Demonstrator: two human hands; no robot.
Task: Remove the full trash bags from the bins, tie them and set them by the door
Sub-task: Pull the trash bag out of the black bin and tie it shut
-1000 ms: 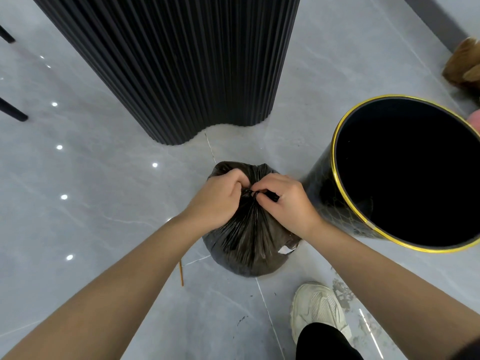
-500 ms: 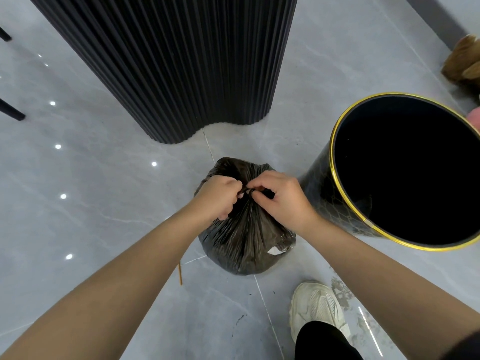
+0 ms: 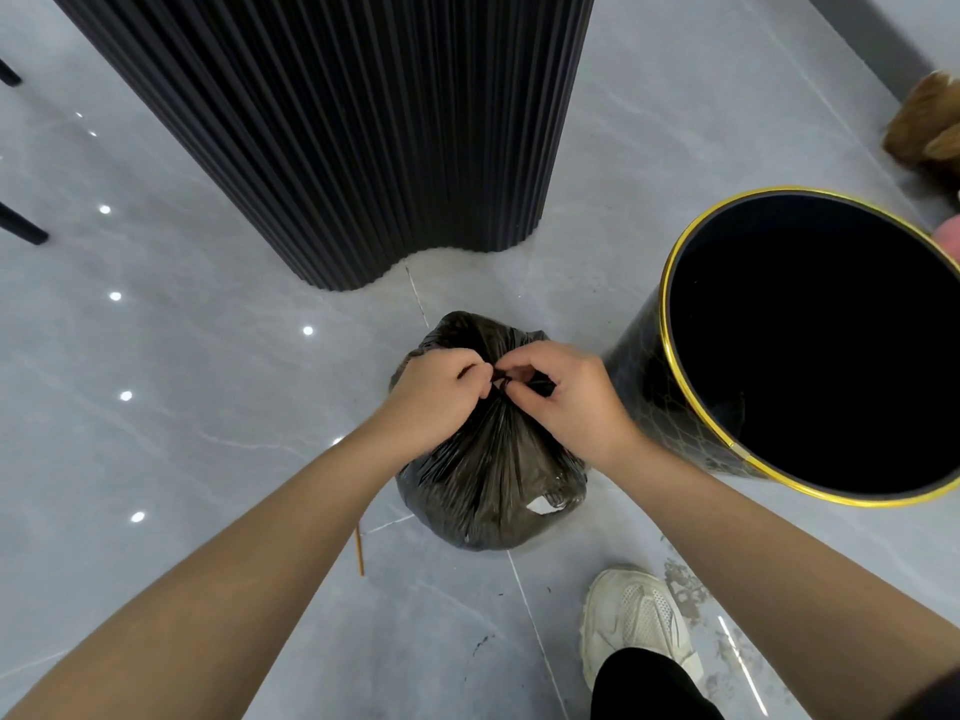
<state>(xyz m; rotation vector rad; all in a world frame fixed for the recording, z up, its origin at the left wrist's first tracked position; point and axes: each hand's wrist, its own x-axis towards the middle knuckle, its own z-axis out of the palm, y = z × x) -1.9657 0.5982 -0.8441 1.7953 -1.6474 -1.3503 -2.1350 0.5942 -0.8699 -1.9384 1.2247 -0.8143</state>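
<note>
Where grey tiles (image 3: 182,418) gleam, a trash bag (image 3: 488,491) sits near a column (image 3: 337,122).

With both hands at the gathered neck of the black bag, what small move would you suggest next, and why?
Probably pull the two ends apart to cinch the knot. The left hand and right hand each pinch the twisted neck of the trash bag, which stands outside the bin, and the knot between them does not look snug.

Falls bright and even from overhead. Glints as small white dots off the glossy floor (image 3: 182,459) at left. Casts only soft, faint shadows. Leaves the inside of the bin (image 3: 639,397) pitch black. Bends straight lines near the edges.
</note>
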